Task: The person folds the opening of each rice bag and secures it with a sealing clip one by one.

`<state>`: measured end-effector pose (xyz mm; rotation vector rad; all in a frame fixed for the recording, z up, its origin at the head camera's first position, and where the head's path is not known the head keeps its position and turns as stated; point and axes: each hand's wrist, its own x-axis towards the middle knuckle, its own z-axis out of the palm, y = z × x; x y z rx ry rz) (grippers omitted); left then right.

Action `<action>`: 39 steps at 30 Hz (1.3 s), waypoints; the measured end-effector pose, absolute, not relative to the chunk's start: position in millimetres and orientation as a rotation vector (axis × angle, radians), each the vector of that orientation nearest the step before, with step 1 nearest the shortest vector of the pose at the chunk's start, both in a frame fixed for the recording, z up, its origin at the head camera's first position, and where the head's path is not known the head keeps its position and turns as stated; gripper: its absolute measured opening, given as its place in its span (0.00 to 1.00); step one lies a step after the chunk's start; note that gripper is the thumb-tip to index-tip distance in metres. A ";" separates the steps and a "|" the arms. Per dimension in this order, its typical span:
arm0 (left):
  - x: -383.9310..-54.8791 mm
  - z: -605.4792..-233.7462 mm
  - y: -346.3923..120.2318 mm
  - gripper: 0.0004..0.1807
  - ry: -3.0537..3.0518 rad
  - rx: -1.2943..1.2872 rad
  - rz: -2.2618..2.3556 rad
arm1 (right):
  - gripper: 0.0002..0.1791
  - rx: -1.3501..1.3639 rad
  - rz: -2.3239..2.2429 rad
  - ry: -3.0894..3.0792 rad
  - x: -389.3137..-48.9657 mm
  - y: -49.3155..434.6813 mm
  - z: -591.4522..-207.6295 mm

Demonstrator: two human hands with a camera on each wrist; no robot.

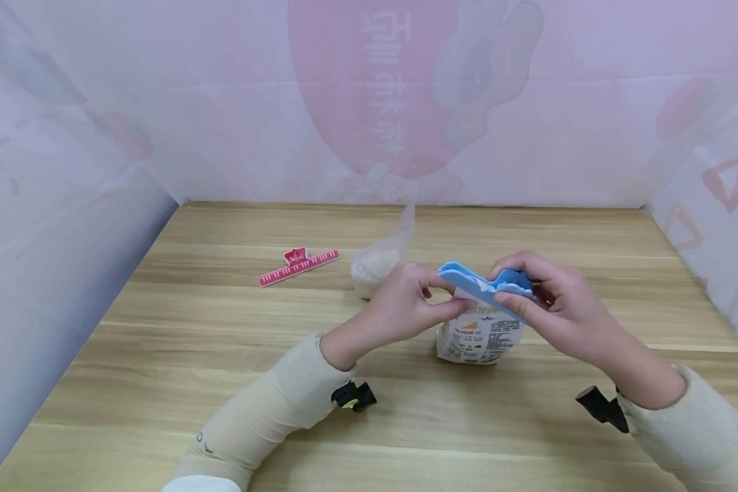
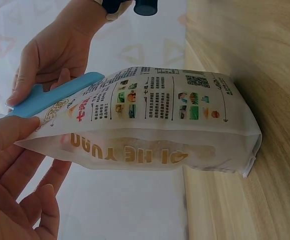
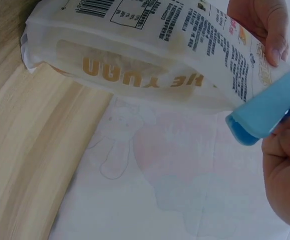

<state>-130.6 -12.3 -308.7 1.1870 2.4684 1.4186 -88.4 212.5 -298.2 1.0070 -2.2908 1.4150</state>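
A white printed food bag [image 1: 480,345] stands on the wooden table in front of me. My left hand [image 1: 396,304] pinches its top edge between thumb and fingers. With thumb and fingers my right hand [image 1: 566,311] grips the handle of a long blue bag clip [image 1: 476,285], which lies slanted along the bag's top. In the right wrist view the clip [image 3: 269,110] meets the top corner of the bag [image 3: 149,55]. Whether its jaws are fully closed on the bag I cannot tell. The left wrist view shows the bag's folded side, with gold lettering.
A clear bag of white grains [image 1: 374,270] stands behind my left hand, its loose top sticking up. A red clip with a piano-key pattern [image 1: 299,266] lies on the table [image 1: 221,383] to the left. Pale printed sheets [image 1: 240,102] wall the table at the back and sides.
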 end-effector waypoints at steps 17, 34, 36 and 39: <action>-127.8 -333.4 -30.1 0.26 2.353 1.058 1.228 | 0.32 0.677 1.153 -2.694 -68.0 258.3 -328.2; -122.1 -375.7 -22.3 0.36 2.443 0.710 1.075 | 0.40 0.539 1.761 -2.908 -68.8 264.4 -369.5; -121.9 -377.8 -21.0 0.33 2.459 0.734 1.089 | 0.41 0.524 1.836 -2.885 -69.5 259.3 -370.4; -122.3 -381.3 -18.2 0.29 2.470 0.817 1.094 | 0.41 0.496 1.912 -2.869 -70.4 252.9 -370.5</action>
